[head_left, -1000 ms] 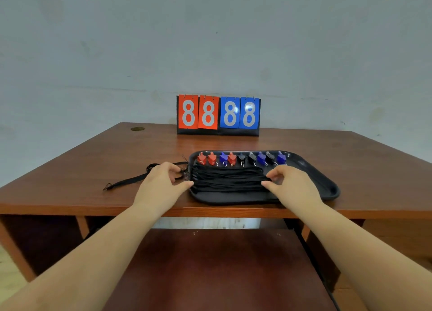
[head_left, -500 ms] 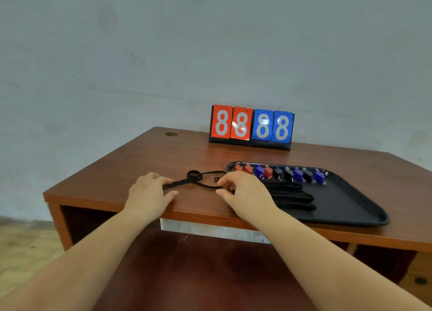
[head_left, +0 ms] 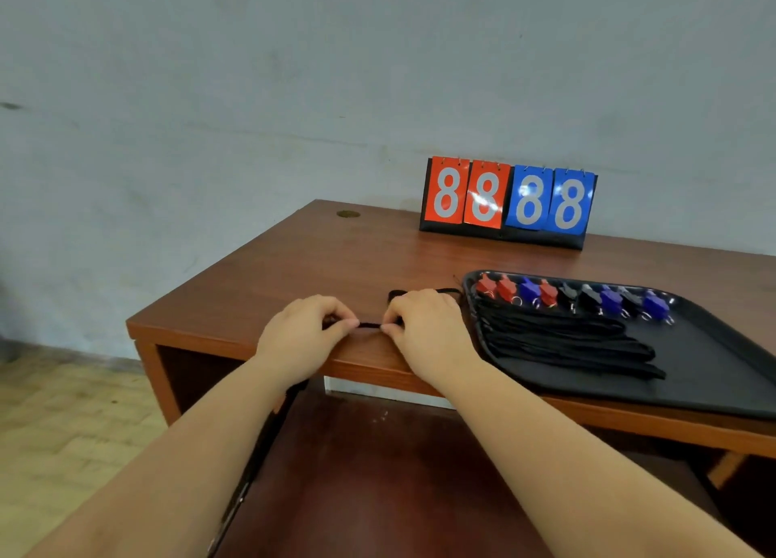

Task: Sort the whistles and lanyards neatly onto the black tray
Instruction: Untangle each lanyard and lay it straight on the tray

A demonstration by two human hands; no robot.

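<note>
One loose black lanyard (head_left: 369, 325) lies on the brown desk (head_left: 319, 263) just left of the black tray (head_left: 714, 373), near the desk's front edge. It is a thin flat cord; a short straight stretch of it shows between the two hands, and a dark loop (head_left: 420, 292) of it curves out behind the right hand toward the tray's corner. The left hand (head_left: 306, 331) pinches one end of that stretch with fingers curled, and the right hand (head_left: 424, 326) pinches the other end the same way, so both are clamped on the cord, close together but not touching.

On the tray, a bundle of black lanyards (head_left: 567, 339) lies in long parallel strands across the middle. Along the tray's far rim stands a row of whistles (head_left: 575, 299): red ones at the left, then blue, red, black and blue, each with a small metal ring at its near side.

Behind the tray, at the back of the desk against the pale wall, stands a flip scoreboard (head_left: 508, 200) with two red and two blue cards, all reading 8.
</note>
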